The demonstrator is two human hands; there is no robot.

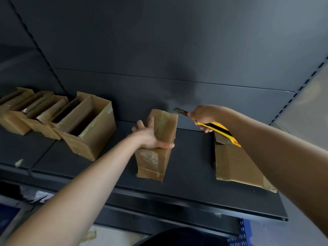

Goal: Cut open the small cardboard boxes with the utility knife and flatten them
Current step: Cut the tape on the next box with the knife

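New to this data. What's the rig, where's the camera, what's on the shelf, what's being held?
No robot here: these are a person's bare arms, filmed by one wide-angle camera worn on their head, looking forward and down. The left hand grips a taped box standing upright on a dark shelf. The right hand holds a yellow utility knife, blade out, close to the box's top corner. Further left, open boxes stand in a row. To the right lies a flattened box.

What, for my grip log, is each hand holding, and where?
Left hand: taped box, around its middle. Right hand: utility knife, front of its handle.
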